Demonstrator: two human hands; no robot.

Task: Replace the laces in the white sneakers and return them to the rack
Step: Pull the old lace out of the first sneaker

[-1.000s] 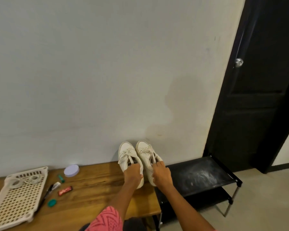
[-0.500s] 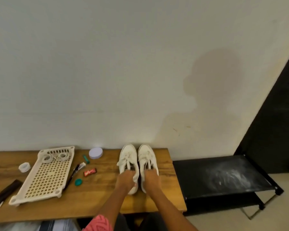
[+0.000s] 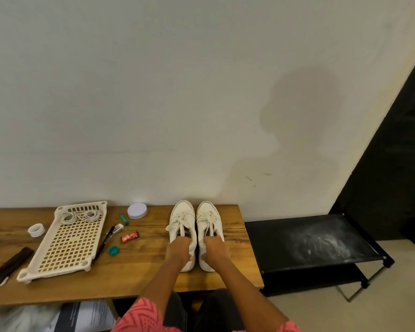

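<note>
Two white sneakers stand side by side on the wooden table (image 3: 139, 279), toes toward the wall. My left hand (image 3: 178, 251) grips the heel opening of the left sneaker (image 3: 181, 218). My right hand (image 3: 215, 250) grips the heel opening of the right sneaker (image 3: 209, 216). Both shoes are laced, with loose lace ends lying over the tongues. Two coiled white laces (image 3: 79, 216) lie at the far end of a cream perforated tray (image 3: 67, 245) to the left. The black shoe rack (image 3: 312, 243) stands right of the table, its top shelf dusty.
On the table left of the shoes lie a round white lid (image 3: 137, 210), a green cap (image 3: 113, 250), a red wrapper (image 3: 129, 236), a pen (image 3: 104, 243), a tape roll (image 3: 36, 230) and a dark flat case (image 3: 9, 265). A black door (image 3: 393, 152) is at the right.
Both hands brought the sneakers from the table's right end, tilted up, toward the middle and set them flat. The view swung left, away from the door.
</note>
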